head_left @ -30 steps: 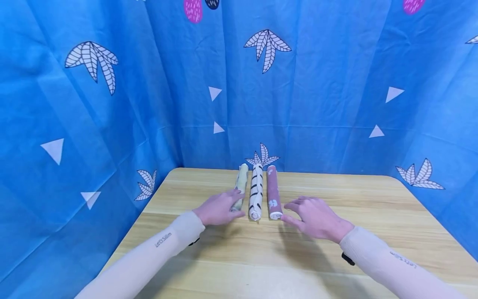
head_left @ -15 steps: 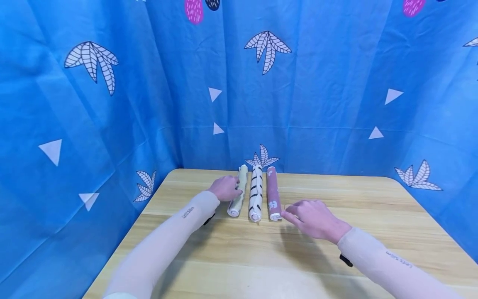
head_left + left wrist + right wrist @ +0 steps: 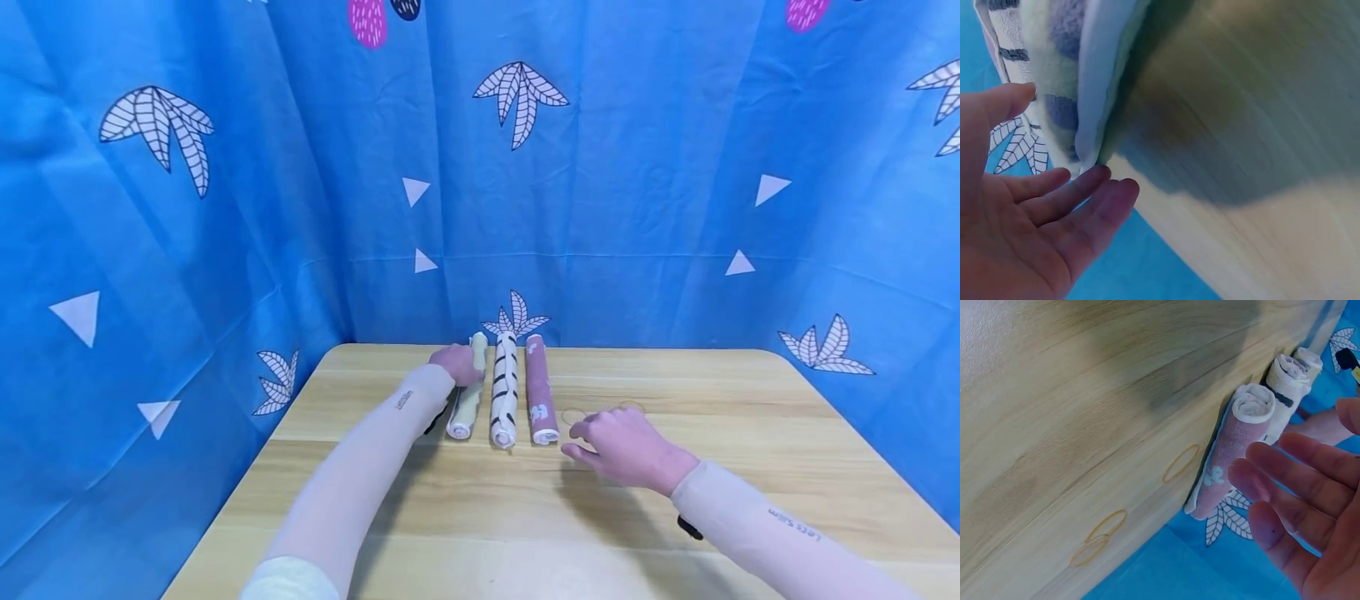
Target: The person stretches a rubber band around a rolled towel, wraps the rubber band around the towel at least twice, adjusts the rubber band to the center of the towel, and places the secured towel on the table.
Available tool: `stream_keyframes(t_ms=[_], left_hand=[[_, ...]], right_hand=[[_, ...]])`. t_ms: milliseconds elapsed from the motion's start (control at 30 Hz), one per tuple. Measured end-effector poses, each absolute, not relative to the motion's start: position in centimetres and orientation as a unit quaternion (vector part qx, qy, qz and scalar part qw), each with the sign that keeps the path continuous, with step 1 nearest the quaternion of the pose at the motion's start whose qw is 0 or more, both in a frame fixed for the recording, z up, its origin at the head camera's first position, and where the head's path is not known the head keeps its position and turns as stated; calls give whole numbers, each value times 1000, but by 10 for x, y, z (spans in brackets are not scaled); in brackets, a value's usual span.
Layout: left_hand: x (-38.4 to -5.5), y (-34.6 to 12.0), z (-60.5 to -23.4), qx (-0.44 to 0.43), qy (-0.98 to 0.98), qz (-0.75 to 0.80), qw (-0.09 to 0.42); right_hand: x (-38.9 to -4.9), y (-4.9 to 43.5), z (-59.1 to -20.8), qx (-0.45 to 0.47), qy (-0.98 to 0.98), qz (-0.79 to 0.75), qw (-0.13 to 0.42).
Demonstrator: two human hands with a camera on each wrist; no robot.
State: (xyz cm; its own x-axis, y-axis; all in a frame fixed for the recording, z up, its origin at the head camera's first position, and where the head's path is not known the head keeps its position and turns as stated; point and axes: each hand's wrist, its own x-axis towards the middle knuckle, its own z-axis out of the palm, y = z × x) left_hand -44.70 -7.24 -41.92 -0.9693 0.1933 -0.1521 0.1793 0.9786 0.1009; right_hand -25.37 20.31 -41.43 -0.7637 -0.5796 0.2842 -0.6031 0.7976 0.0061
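Three rolled towels lie side by side at the back of the table. The pale green towel roll (image 3: pixel 467 408) is leftmost, a white roll with black stripes (image 3: pixel 505 387) is in the middle, and a mauve roll (image 3: pixel 538 383) is on the right. My left hand (image 3: pixel 453 364) is at the far half of the green roll; in the left wrist view its loosely spread fingers (image 3: pixel 1088 203) are right at the towel's edge. My right hand (image 3: pixel 618 450) hovers beside the near end of the mauve roll, fingers relaxed and holding nothing.
Several thin yellow rubber bands (image 3: pixel 1182 464) lie on the wooden table (image 3: pixel 480 517), right of the mauve roll. A blue patterned curtain (image 3: pixel 630 192) hangs behind the table and along its sides.
My left hand has slid from the near end of the green roll toward its far end. My right hand has drawn slightly away from the mauve roll, and the head view has turned slightly right.
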Motion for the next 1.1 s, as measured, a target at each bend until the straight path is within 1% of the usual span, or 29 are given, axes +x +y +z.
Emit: stream_keyframes(t_ms=[267, 533, 633, 833, 1100], left_hand=[[-461, -68, -434, 64, 986, 115, 98], [-461, -68, -432, 66, 982, 148, 98], [-456, -70, -427, 67, 981, 155, 91], [-441, -77, -413, 76, 985, 141, 57], [-417, -85, -397, 93, 981, 166, 46]], right_hand=[[-252, 203, -415, 311, -940, 56, 128], [-253, 204, -416, 315, -940, 63, 115], [-253, 205, -417, 317, -940, 61, 112], [-254, 202, -418, 318, -940, 56, 114], [-259, 198, -419, 308, -944, 67, 95]])
